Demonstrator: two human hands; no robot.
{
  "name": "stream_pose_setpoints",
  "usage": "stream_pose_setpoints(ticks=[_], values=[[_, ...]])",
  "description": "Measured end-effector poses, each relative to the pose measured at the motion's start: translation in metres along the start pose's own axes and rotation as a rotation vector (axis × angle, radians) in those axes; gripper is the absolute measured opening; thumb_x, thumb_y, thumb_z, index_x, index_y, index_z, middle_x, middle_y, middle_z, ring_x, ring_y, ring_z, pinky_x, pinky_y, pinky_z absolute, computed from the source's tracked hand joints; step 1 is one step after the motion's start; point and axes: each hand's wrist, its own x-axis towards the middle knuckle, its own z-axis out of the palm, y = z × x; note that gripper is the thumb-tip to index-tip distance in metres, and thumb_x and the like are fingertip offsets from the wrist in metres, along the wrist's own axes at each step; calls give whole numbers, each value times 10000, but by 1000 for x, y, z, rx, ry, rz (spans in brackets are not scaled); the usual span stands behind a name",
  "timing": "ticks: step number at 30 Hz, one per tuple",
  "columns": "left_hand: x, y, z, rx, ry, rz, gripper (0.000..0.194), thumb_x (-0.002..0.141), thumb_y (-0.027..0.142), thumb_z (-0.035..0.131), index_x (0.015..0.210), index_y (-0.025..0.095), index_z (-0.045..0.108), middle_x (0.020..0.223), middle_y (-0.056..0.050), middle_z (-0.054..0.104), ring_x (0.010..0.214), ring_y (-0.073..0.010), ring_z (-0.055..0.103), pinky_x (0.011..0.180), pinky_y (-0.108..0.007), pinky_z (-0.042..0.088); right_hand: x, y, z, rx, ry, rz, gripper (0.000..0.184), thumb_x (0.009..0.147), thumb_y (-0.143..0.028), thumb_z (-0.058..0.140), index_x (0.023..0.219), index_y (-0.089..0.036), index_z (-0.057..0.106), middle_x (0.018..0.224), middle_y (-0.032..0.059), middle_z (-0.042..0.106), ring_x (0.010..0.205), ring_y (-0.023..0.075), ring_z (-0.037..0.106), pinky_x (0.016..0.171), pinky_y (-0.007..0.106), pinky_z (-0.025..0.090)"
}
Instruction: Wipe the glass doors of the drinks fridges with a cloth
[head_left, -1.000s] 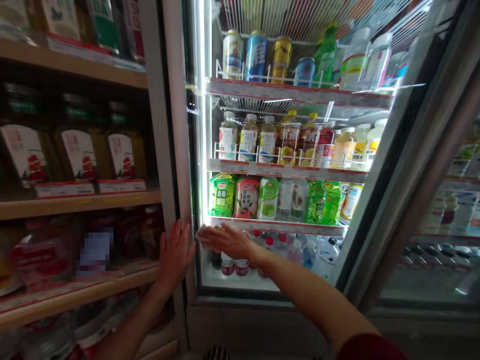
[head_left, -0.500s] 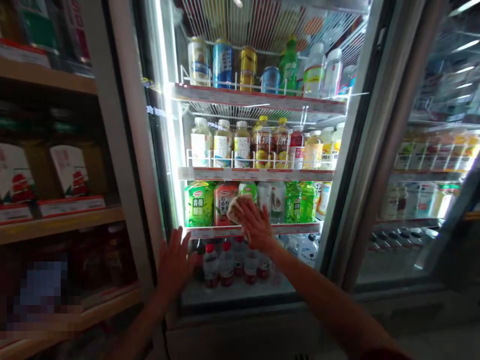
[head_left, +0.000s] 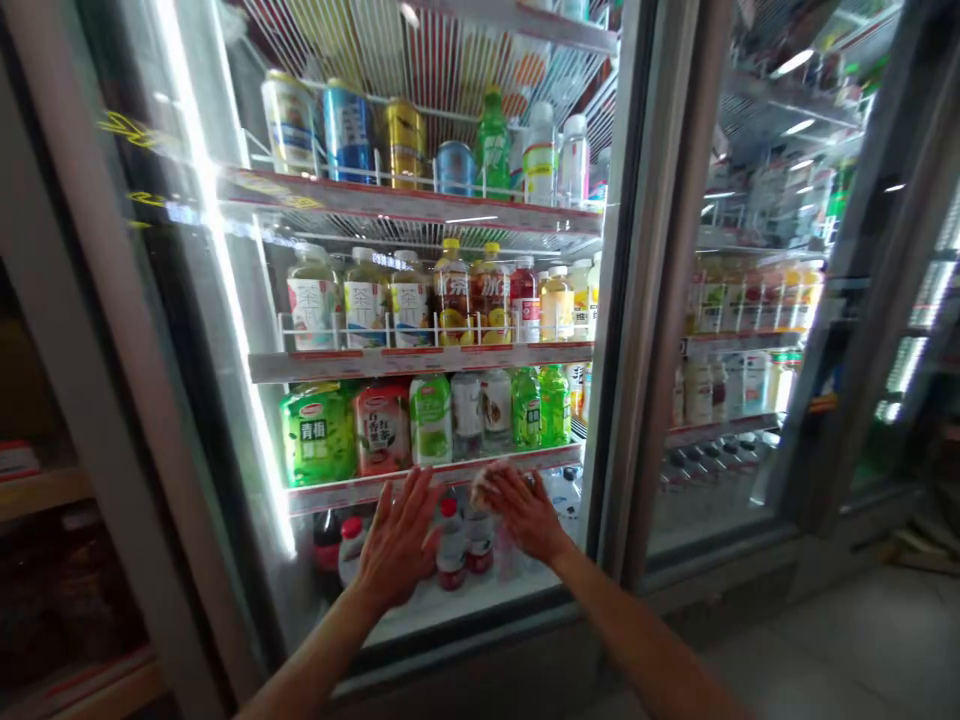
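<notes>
A pale crumpled cloth [head_left: 486, 484] lies under the fingers of my right hand [head_left: 526, 512], which presses it against the glass door [head_left: 465, 620] of a drinks fridge. My left hand [head_left: 401, 540] is open beside it, fingers stretched upward, in front of the same glass; whether the palm touches cannot be made out. Behind the glass, both hands are in front of the lowest row, where small bottles with red caps [head_left: 450, 545] are partly hidden by them.
Steel door frames [head_left: 652, 300] run upright to the right, with a second glazed fridge [head_left: 724, 350] beyond. Shelves inside hold cans [head_left: 349, 130], tea bottles [head_left: 365, 300] and green jugs [head_left: 319, 435]. Dark wooden shelving [head_left: 45, 490] stands at the left, and floor [head_left: 847, 640] shows lower right.
The view has swung right and closer to the door. My right hand has slid the cloth lower on the glass. My left hand has moved right from the door's left edge towards it.
</notes>
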Motion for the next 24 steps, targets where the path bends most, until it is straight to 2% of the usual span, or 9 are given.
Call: stream_pose_setpoints(ticks=[2,5,9,12,16,18,21,22,24], values=[[10,7,6,-17,20,9,564,856,245,461,1392,187,295,1412,-118,381,1372,-211,212,1140,-445,142,-3,23,0,-53,101,162,537,847,-199,401,1381,-217,349,1406,76,421,1384,198,213,1136,487,87],[19,13,14,-9,33,3,552,851,248,475,1377,180,324,1413,-128,375,1376,-221,197,1138,-458,141,-16,49,5,-159,300,570,568,876,-224,337,1425,-120,236,1446,169,324,1388,268,185,1080,572,180],[15,14,18,-11,21,35,536,860,251,460,1375,192,326,1386,-122,419,1377,-203,198,1141,-451,130,-64,47,17,-204,276,780,595,890,-259,320,1445,-123,155,1447,207,298,1371,303,227,1019,601,278],[14,6,14,-14,31,22,562,862,256,461,1394,211,287,1410,-112,387,1378,-201,193,1142,-452,120,-62,54,16,-230,289,781,602,889,-278,335,1446,-133,157,1424,208,342,1354,305,267,1011,592,295],[21,-16,7,48,76,-41,641,854,246,475,1428,239,191,1473,-100,264,1381,-220,177,1136,-470,118,5,58,4,-190,399,705,597,892,-251,302,1447,-112,133,1480,195,224,1391,296,152,1057,587,205],[21,-28,3,86,71,-77,665,854,237,473,1437,249,152,1486,-93,228,1381,-230,174,1134,-476,114,31,42,-1,-124,375,494,601,887,-248,315,1450,-147,133,1503,149,189,1400,270,125,1090,546,168],[14,-50,-7,117,75,-125,685,853,243,479,1441,268,128,1497,-81,195,1380,-243,175,1132,-483,109,50,24,-7,-34,232,154,573,878,-288,381,1428,-286,218,1460,32,337,1369,189,254,1128,436,160],[12,-58,-12,129,93,-149,686,854,248,480,1441,272,126,1501,-78,183,1381,-247,171,1131,-486,107,55,25,-9,-38,232,170,561,881,-286,382,1421,-302,230,1445,24,365,1359,179,278,1129,436,153],[9,-76,-23,158,133,-219,680,859,265,477,1441,276,125,1508,-75,157,1385,-254,157,1129,-495,102,71,31,-13,-86,344,405,556,897,-253,334,1436,-236,198,1464,87,321,1375,216,238,1114,512,120]])
